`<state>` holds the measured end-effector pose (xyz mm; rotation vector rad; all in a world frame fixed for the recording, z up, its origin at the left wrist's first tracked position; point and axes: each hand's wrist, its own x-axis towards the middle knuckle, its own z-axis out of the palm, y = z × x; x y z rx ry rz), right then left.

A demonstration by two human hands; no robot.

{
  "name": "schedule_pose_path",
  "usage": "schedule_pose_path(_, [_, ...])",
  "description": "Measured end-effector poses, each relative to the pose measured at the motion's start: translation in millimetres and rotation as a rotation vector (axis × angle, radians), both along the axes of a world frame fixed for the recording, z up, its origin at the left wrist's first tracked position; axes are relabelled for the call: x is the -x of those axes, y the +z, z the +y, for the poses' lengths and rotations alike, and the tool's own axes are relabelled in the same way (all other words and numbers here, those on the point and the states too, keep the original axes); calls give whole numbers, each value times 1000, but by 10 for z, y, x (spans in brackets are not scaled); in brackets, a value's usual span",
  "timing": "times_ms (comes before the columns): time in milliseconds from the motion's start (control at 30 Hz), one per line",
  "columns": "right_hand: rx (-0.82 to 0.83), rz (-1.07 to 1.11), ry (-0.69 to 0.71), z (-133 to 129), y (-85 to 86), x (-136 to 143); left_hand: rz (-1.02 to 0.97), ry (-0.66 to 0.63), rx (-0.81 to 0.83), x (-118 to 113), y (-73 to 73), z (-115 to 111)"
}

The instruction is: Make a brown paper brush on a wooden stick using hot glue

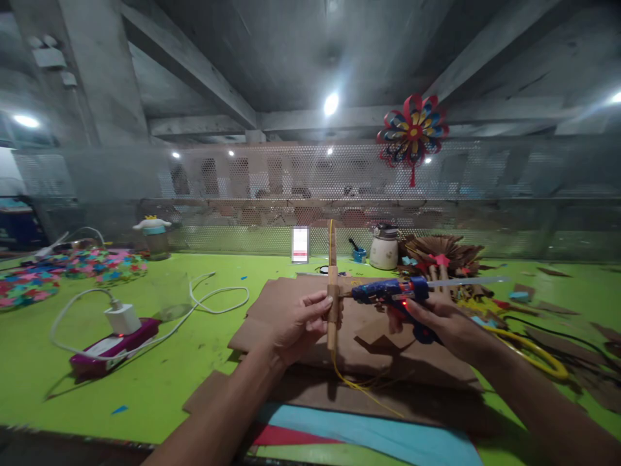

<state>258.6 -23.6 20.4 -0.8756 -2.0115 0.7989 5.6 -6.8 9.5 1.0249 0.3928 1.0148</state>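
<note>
Between the fingers of my left hand (308, 320) is an upright brown cardboard roll (332, 285), with a thin flat strip (332, 243) rising from its top. Yellow string (349, 383) trails from the lower end onto the cardboard. My right hand (439, 320) grips a dark blue glue gun (392, 290), its nozzle pointing left and at or very close to the roll. A translucent glue stick (470, 281) sticks out of the gun's back, and a small red light glows on its body. Beneath both hands lie stacked brown cardboard sheets (276, 310).
On the green table (184, 382), a purple power strip (116, 349) with a white charger and cable lies left. Colourful paper stars (104, 264) lie beyond it. Behind stand a lit phone (300, 244) and a white jar (384, 249). Folded paper pieces (436, 252) and yellow tubing (538, 359) are right.
</note>
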Motion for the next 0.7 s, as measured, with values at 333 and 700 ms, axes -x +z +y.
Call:
schedule_pose_path(333, [-39,-20,-18,-5,15,-8,6,13,26,6,-13,11])
schedule_pose_path(700, [-68,17,-29,27,-9,2,0,-14,31,-17,17,-27])
